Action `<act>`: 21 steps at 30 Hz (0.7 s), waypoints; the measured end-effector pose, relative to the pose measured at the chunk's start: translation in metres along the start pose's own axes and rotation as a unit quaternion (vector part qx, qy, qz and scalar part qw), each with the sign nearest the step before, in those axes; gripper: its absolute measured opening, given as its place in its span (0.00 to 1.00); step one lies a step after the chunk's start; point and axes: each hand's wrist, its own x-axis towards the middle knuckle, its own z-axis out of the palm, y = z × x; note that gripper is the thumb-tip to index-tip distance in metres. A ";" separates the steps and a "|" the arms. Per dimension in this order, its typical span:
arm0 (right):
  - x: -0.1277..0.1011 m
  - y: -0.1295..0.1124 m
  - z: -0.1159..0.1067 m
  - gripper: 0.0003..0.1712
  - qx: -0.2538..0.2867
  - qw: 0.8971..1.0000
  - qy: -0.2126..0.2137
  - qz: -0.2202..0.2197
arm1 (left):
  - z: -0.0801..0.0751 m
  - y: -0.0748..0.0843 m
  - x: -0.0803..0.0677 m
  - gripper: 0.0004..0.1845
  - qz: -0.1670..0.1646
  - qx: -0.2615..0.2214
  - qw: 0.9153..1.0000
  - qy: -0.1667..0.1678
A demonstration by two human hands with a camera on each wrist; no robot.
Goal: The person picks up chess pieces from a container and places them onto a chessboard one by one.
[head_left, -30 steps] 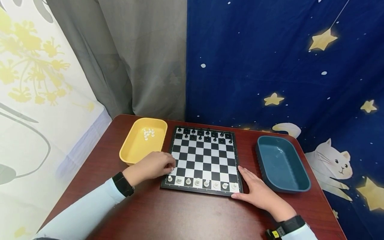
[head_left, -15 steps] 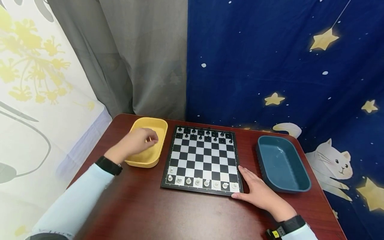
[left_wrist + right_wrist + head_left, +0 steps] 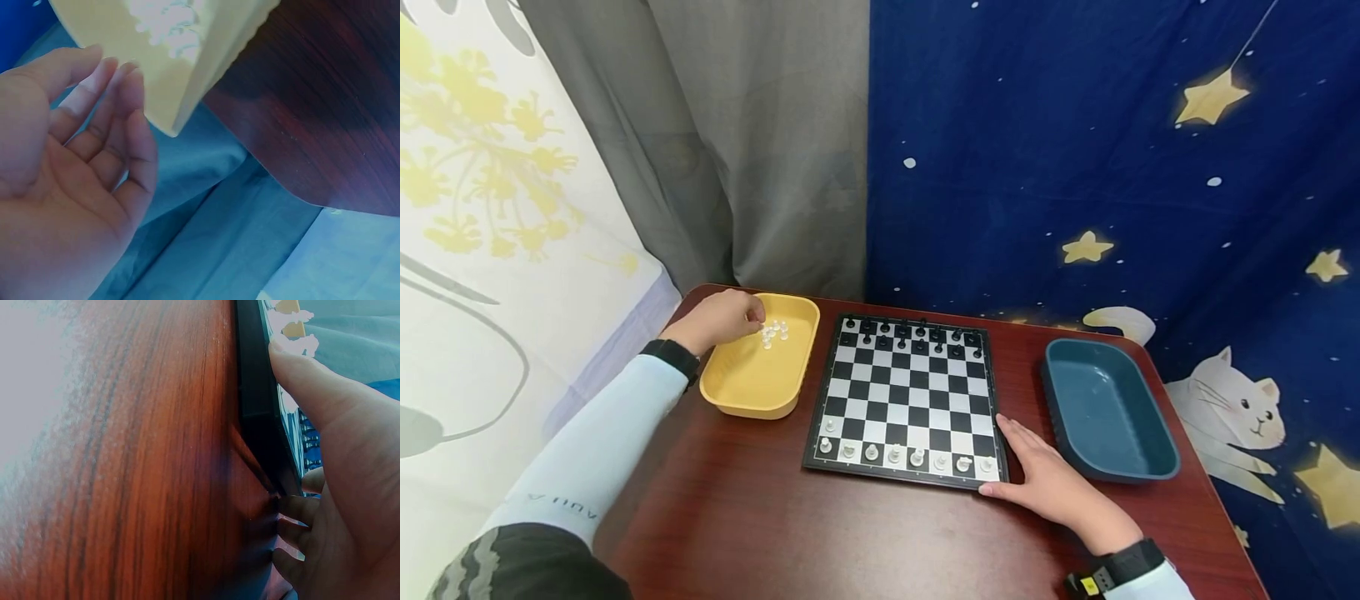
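Left hand: your left hand sits at the upper-left rim of the yellow tray, left of centre in the head view. In the left wrist view your fingers are relaxed, almost straight, holding nothing.
Yellow tray: on the surface just left of the chessboard; a small cluster of white pieces lies in its far end, just right of your fingertips. Cannot tell if you touch them.
Right hand: your right hand lies flat on the surface at the lower-right corner of the chessboard, fingers extended. In the right wrist view your thumb presses on the board's black edge and the other fingers rest against its side.
Chessboard: centre of the frame, flat on the surface. Black pieces fill the 2 far rows. 8 white pieces stand in the near row, 1 more white piece in the second row at the left.
Blue tray: the blue tray sits right of the chessboard, near your right hand, not touching it.
Wrists: black band on the left, black band on the right.
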 end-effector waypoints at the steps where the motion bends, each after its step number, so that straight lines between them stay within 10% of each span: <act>1: 0.000 0.000 0.001 0.73 -0.001 1.000 -0.001 0.000 | 0.001 -0.001 0.003 0.05 0.000 0.007 1.000 -0.009; 21: 0.001 -0.001 0.000 0.74 0.001 1.000 -0.008 0.010 | 0.020 0.001 0.028 0.12 0.020 0.088 0.995 -0.035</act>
